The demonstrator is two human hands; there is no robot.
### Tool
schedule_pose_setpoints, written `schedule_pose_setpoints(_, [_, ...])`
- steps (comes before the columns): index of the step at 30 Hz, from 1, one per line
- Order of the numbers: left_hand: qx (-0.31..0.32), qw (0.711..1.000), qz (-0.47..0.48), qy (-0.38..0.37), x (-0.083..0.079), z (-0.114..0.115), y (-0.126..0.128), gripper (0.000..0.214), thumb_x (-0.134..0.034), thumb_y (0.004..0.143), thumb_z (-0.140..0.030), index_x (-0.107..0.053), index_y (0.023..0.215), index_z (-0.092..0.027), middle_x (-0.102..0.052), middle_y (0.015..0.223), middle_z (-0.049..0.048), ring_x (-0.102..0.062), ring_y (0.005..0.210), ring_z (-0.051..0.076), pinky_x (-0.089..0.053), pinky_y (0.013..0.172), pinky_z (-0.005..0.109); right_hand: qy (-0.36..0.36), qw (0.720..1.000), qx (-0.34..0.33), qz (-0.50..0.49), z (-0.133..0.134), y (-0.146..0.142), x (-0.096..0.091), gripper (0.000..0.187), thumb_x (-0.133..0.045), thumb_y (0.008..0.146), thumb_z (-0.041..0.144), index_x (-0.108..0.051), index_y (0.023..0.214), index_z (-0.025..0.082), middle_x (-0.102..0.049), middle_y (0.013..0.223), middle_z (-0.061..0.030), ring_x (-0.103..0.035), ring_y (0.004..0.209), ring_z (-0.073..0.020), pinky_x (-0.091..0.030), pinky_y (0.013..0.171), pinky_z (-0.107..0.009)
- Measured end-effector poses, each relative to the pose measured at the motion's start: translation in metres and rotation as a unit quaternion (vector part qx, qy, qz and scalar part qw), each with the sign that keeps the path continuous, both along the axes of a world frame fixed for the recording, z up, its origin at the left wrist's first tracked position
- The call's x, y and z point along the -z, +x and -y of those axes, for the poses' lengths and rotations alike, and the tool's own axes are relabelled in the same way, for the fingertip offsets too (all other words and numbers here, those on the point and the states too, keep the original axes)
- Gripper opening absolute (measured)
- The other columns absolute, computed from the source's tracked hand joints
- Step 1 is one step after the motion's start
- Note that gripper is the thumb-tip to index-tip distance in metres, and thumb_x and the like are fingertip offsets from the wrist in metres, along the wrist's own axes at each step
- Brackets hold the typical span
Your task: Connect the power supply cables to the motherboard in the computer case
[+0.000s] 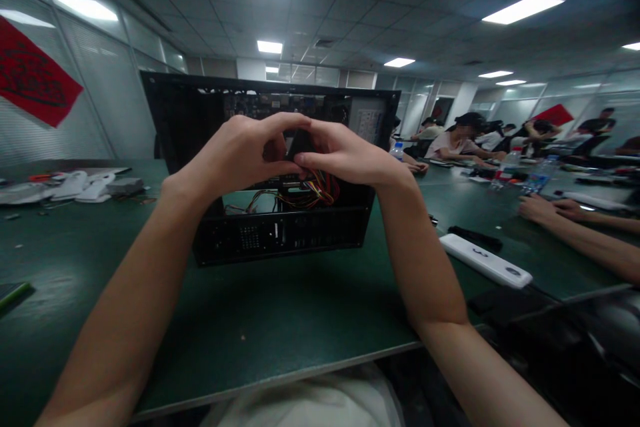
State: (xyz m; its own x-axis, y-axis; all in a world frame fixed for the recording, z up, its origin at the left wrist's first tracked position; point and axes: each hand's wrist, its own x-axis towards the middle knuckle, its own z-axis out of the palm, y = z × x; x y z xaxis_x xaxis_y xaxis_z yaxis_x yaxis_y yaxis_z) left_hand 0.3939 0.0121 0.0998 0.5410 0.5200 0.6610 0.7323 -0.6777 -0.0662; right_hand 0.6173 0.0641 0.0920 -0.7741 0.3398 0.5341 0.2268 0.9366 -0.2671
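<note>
An open black computer case (pixel 210 113) stands on the green table (pixel 280 320), its inside facing me. A bundle of red, yellow and orange wires (pixel 305 197) hangs inside it. My left hand (pixel 240 153) and my right hand (pixel 345 157) meet in front of the case. Both are closed in a pinch around a small black part (pixel 299 144) held between the fingertips. The wires run up under my right hand. What joins the part to the wires is hidden by my fingers.
A white power strip (pixel 485 260) and a black cable (pixel 475 238) lie to the right. Another person's forearms (pixel 580 233) rest on the table at far right. White items and a grey box (pixel 90 187) lie far left. Water bottles (pixel 537 177) and seated people fill the back right.
</note>
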Motion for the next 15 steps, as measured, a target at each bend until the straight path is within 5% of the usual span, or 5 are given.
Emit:
schedule_pose_setpoints(4, [-0.013, 0.999, -0.010, 0.038, 0.001, -0.001, -0.001, 0.060, -0.069, 0.089, -0.046, -0.060, 0.146, -0.030, -0.073, 0.087, 0.0009, -0.068, 0.079, 0.020, -0.049, 0.079, 0.031, -0.028, 0.999, 0.002, -0.037, -0.001, -0.003, 0.003, 0.068, -0.055, 0.097, 0.031, -0.036, 0.160, 0.015, -0.061, 0.132, -0.0113, -0.062, 0.109, -0.0223, -0.057, 0.096, -0.035])
schedule_pose_setpoints(8, [-0.015, 0.999, -0.021, 0.040, 0.001, -0.004, -0.002, 0.058, -0.068, 0.092, -0.050, -0.062, 0.144, -0.028, -0.075, 0.094, 0.0026, -0.070, 0.086, 0.021, -0.050, 0.082, 0.032, -0.033, 0.997, 0.006, -0.070, 0.001, -0.005, 0.003, 0.079, -0.058, 0.093, 0.027, -0.027, 0.165, 0.017, -0.042, 0.161, -0.0149, -0.054, 0.133, -0.0275, -0.050, 0.114, -0.042])
schedule_pose_setpoints(15, [-0.026, 0.997, -0.057, 0.039, 0.000, -0.005, -0.003, 0.059, -0.069, 0.091, -0.052, -0.062, 0.144, -0.028, -0.077, 0.108, 0.0055, -0.072, 0.096, 0.024, -0.051, 0.084, 0.034, -0.067, 0.996, 0.008, -0.058, 0.009, -0.006, 0.001, 0.080, -0.060, 0.092, 0.025, -0.029, 0.165, 0.020, -0.042, 0.162, -0.0145, -0.051, 0.139, -0.0298, -0.052, 0.114, -0.045])
